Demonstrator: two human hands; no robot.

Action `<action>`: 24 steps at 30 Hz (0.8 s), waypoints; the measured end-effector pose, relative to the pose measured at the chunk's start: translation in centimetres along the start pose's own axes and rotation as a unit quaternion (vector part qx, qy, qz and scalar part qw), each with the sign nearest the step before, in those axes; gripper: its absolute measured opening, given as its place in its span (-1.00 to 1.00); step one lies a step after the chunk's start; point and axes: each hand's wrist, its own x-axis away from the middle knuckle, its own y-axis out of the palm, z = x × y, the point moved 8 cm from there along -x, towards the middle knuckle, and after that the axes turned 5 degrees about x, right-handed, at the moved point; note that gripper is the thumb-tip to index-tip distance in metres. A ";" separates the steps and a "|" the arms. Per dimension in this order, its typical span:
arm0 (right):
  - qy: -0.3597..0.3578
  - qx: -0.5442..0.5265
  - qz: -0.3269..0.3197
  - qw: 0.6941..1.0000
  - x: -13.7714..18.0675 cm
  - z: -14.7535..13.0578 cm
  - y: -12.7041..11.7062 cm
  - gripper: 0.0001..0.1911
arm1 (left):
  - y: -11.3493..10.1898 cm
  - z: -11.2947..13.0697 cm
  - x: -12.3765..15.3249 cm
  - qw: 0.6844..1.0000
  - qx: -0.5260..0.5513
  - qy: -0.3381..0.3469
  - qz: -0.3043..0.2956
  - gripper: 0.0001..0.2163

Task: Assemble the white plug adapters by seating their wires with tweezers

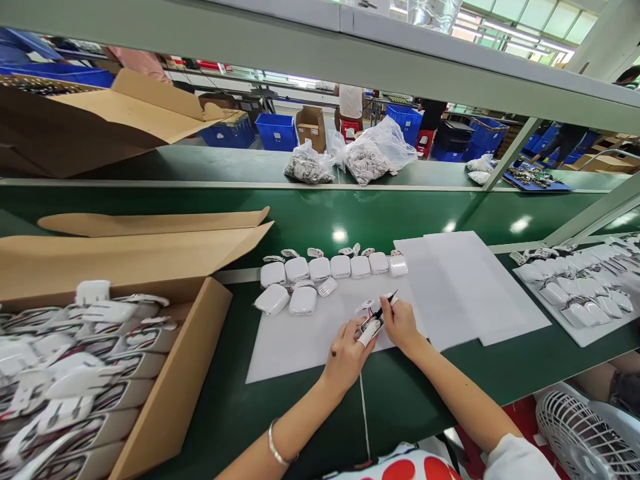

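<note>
Presently holding wired white part (367,321) at front of left hand (349,353), closed on it, just beside right hand (401,325), likewise closed around dark slender tool (379,313).

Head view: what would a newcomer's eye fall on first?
Probably the big open carton at lower left, packed with white wired units. Next, over the white sheet near the center, the right hand holds a dark, pointed item close beside the left hand. Beyond them, rounded white cases lie in rows.
</note>
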 end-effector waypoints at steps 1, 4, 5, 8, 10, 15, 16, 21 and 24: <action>0.002 -0.001 -0.006 1.000 0.0 0.0 0.1 -0.53 | 0.0 0.0 0.1 1.000 -0.001 0.000 0.001 -0.83; 0.013 -0.004 -0.014 1.000 0.3 0.1 0.3 -0.53 | 0.1 0.1 0.3 1.000 -0.002 0.003 0.007 -0.82; 0.016 -0.004 -0.014 1.000 0.4 0.1 0.3 -0.53 | 0.1 0.1 0.3 1.000 -0.002 0.004 0.009 -0.82; 0.013 -0.007 -0.014 1.000 0.4 0.0 0.0 -0.53 | 0.1 0.0 0.4 1.000 0.000 0.003 0.011 -0.82; 0.006 -0.008 -0.010 1.000 0.1 -0.1 -0.3 -0.52 | 0.1 -0.2 0.4 1.000 0.004 -0.006 0.010 -0.82; -0.001 -0.014 -0.008 1.000 -0.4 0.0 -0.8 -0.49 | -0.2 -0.2 0.3 1.000 -0.001 -0.008 0.020 -0.83; 0.000 -0.015 -0.009 1.000 -0.3 0.0 -0.7 -0.49 | -0.2 -0.2 0.3 1.000 -0.002 -0.006 0.020 -0.83; 0.029 -0.009 0.023 0.999 0.3 0.7 -0.6 -0.51 | -0.3 0.0 0.3 1.000 0.001 0.005 0.027 -0.72; 0.041 0.000 0.048 0.998 0.5 0.8 -0.8 -0.51 | -0.4 -0.2 0.6 0.999 -0.004 -0.002 0.038 -0.52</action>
